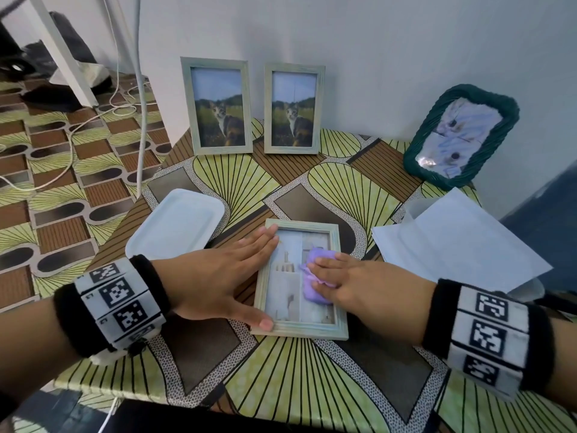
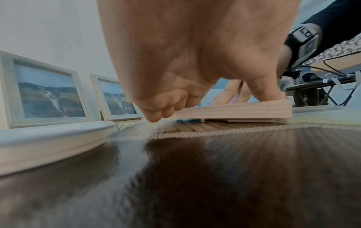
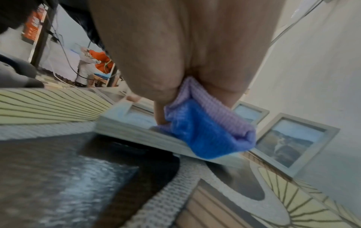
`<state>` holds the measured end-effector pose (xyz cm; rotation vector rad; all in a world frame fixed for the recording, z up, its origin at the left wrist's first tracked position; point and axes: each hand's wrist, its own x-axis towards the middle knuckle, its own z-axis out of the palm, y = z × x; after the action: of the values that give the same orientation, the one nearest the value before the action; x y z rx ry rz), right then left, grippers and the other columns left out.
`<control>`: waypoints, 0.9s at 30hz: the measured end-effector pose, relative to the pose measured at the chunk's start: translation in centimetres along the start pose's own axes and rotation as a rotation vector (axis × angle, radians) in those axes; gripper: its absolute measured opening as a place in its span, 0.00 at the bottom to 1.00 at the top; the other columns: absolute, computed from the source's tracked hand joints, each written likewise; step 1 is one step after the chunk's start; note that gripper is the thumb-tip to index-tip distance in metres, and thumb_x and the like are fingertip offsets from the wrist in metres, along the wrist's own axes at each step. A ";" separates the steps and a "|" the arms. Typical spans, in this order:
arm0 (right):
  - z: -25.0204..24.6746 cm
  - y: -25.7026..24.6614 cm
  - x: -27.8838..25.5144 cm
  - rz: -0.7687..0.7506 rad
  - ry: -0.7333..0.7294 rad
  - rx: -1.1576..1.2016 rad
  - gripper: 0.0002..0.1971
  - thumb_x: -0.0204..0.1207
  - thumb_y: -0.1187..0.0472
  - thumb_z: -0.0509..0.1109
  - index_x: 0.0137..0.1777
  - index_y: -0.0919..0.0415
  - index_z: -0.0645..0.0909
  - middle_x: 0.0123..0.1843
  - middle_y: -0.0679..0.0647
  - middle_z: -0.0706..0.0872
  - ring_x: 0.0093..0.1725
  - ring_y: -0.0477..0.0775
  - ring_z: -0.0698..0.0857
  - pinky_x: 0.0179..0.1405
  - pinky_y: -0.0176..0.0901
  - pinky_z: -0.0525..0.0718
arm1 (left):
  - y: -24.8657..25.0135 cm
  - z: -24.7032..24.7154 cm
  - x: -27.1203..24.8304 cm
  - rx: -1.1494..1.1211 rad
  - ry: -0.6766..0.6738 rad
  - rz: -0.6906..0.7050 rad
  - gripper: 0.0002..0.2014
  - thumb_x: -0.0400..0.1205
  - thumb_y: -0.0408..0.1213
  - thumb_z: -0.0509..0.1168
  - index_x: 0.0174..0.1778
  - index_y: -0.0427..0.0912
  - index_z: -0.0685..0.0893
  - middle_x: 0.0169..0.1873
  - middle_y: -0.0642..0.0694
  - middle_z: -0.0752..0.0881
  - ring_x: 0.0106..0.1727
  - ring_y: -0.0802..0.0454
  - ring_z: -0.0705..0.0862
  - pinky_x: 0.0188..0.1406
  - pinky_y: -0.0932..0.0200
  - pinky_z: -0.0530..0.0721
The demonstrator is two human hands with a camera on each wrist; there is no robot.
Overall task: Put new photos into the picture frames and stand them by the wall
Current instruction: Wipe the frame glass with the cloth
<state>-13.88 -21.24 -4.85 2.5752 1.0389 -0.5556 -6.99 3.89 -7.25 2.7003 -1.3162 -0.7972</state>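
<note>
So there's a pale wooden picture frame [image 1: 299, 326] lying flat, glass up, near the middle of the table [image 1: 312, 385], which is wearing a loud yellow-green and brown patterned cover. The left hand [image 1: 215, 282] is lying flat with fingers straight and spread, pressing down along the frame's left edge, thumb sitting on the near-left corner and the fingertips reaching the far-left corner. The right hand [image 1: 352, 285] is lying on top of a bunched-up purple cloth [image 1: 312, 276] and pressing it onto the glass on the right half of the frame. From the right wrist view the cloth [image 3: 207, 128] is tucked up under the palm with the thumb alongside it, so the hand is kind of holding it while pushing down; how the other fingers are lying I can't tell from that angle.

Two matching frames are already standing upright against the wall, side by side: the left cat frame [image 1: 218, 107] and the right cat frame [image 1: 293, 109], both showing a cat in a grassy field. Off to the right a dark green woven frame [image 1: 462, 132] is leaning back against the wall too. A white tray [image 1: 178, 223] is sitting just left of the flat frame, and a stack of white paper sheets [image 1: 452, 242] is lying to its right.
</note>
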 end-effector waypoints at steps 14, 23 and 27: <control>-1.7 1.9 4.4 0.075 0.076 0.176 0.26 0.82 0.69 0.54 0.81 0.63 0.62 0.87 0.60 0.53 0.85 0.57 0.56 0.81 0.51 0.60 | 0.0 0.0 0.1 -0.016 -0.026 -0.023 0.61 0.67 0.85 0.51 0.79 0.54 0.20 0.76 0.63 0.17 0.78 0.71 0.23 0.82 0.61 0.37; -2.4 -1.2 5.9 0.055 0.086 0.206 0.28 0.83 0.67 0.60 0.83 0.63 0.61 0.85 0.60 0.58 0.83 0.58 0.60 0.78 0.56 0.67 | 0.1 -0.2 0.0 0.028 -0.005 -0.017 0.61 0.68 0.85 0.49 0.80 0.53 0.22 0.77 0.62 0.18 0.76 0.74 0.22 0.79 0.65 0.33; -2.5 -2.8 3.4 -0.087 0.066 0.176 0.30 0.83 0.69 0.58 0.84 0.60 0.59 0.86 0.59 0.57 0.83 0.57 0.59 0.78 0.50 0.65 | 0.0 -0.3 0.0 0.043 -0.009 -0.018 0.61 0.68 0.84 0.50 0.80 0.51 0.21 0.77 0.60 0.18 0.77 0.72 0.22 0.77 0.66 0.30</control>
<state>-13.03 -16.25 -4.60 2.7273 1.1779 -0.6126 -6.89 3.81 -7.03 2.7484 -1.3280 -0.7922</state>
